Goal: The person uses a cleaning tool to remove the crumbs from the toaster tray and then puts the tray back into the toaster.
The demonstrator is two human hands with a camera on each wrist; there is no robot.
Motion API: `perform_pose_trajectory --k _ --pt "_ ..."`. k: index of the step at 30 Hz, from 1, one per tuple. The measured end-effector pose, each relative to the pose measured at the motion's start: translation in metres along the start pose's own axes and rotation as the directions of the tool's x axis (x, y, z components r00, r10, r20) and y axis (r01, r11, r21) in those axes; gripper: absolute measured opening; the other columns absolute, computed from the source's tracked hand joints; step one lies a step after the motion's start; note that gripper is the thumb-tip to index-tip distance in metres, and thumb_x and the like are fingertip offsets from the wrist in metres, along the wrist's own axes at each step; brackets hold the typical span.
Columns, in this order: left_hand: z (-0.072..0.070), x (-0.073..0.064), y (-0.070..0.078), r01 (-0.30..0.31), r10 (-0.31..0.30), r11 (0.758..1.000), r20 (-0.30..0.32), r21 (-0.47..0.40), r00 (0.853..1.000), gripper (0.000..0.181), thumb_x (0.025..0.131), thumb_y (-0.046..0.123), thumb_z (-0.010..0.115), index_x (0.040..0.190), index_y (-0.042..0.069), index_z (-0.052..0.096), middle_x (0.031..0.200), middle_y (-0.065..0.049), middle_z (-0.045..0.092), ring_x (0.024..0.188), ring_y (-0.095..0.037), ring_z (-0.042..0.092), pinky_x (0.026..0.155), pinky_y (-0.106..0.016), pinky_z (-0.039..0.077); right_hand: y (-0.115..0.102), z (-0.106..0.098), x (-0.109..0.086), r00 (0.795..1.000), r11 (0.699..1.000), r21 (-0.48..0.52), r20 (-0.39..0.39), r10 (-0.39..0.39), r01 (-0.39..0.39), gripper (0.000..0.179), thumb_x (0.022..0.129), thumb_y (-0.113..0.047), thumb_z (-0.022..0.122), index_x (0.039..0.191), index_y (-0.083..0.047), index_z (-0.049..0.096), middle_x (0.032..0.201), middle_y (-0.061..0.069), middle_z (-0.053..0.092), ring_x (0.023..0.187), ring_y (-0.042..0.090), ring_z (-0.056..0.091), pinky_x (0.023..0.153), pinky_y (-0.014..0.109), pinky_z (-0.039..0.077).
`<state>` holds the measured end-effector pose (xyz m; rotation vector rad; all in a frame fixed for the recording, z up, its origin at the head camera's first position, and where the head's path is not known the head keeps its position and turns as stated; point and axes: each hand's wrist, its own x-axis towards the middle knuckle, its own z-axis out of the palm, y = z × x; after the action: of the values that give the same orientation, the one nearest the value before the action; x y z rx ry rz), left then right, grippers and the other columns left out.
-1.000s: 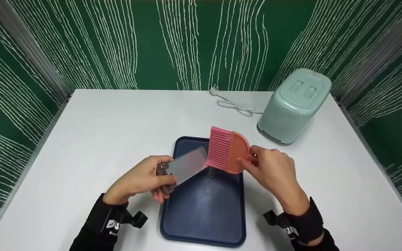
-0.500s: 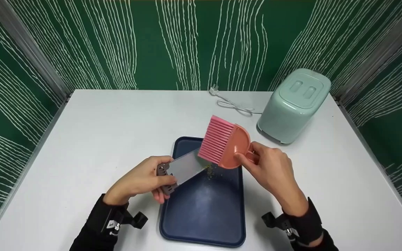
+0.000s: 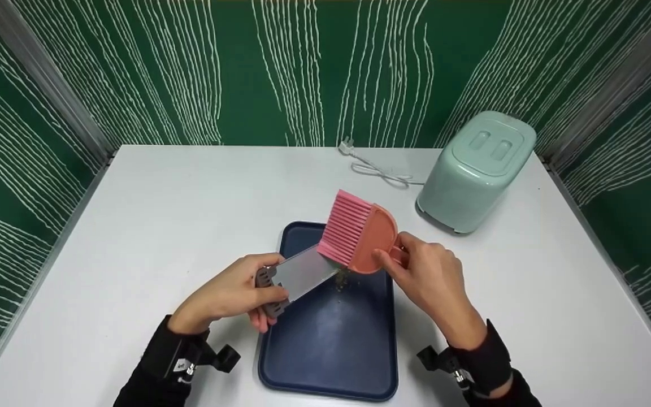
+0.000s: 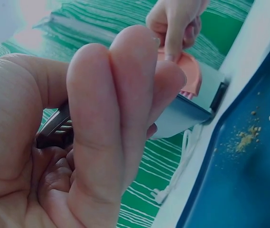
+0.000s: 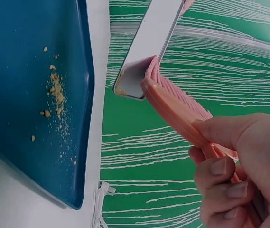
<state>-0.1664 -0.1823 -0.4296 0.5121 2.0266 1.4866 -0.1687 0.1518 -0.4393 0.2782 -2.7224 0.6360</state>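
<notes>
My left hand (image 3: 235, 291) grips a toaster crumb tray (image 3: 306, 274) by its dark grey slotted end, thumb on top. The shiny flat tray tilts down to the right above a navy serving tray (image 3: 331, 350). My right hand (image 3: 427, 271) pinches the handle of a small coral brush (image 3: 379, 237). Its pink bristles (image 3: 345, 226) touch the crumb tray's far end, as the right wrist view also shows. Yellowish crumbs (image 5: 56, 92) lie scattered on the serving tray beneath, and a few cling to the crumb tray's end (image 5: 120, 90).
A mint-green toaster (image 3: 478, 172) stands at the back right of the white table (image 3: 201, 198). Its white cord and plug (image 3: 382, 169) lie coiled to its left. Green walls with white lines (image 3: 269, 73) surround the table on three sides.
The brush has moved left and up onto the crumb tray's end, then slightly further left. More crumbs show on the serving tray below. The left hand has hardly moved.
</notes>
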Motion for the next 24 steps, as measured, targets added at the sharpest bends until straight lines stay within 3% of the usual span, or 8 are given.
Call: perform_pose_trajectory --k 10,24 --pt "-0.001 0.000 0.000 -0.021 0.022 0.998 -0.008 0.052 1.000 0.021 0.103 0.012 0.068 0.117 -0.001 0.059 0.072 -0.017 0.077 0.050 -0.015 0.072 0.048 -0.036 0.060 0.005 -0.003 0.001 1.000 0.999 -0.049 0.010 0.009 -0.008 0.039 0.093 -0.038 0.084 0.075 -0.014 0.058 0.057 -0.004 0.045 0.052 0.016 0.046 0.051 0.031 0.029" --pt "-0.001 -0.001 0.001 -0.021 0.022 0.998 -0.015 0.051 1.000 0.019 0.103 0.011 0.067 0.115 -0.001 0.059 0.073 -0.017 0.077 0.050 -0.016 0.072 0.049 -0.033 0.060 0.007 -0.015 0.000 0.998 0.995 -0.097 0.049 0.028 -0.023 0.030 0.092 -0.036 0.085 0.080 -0.015 0.066 0.056 -0.004 0.052 0.052 0.018 0.049 0.050 0.032 0.030"
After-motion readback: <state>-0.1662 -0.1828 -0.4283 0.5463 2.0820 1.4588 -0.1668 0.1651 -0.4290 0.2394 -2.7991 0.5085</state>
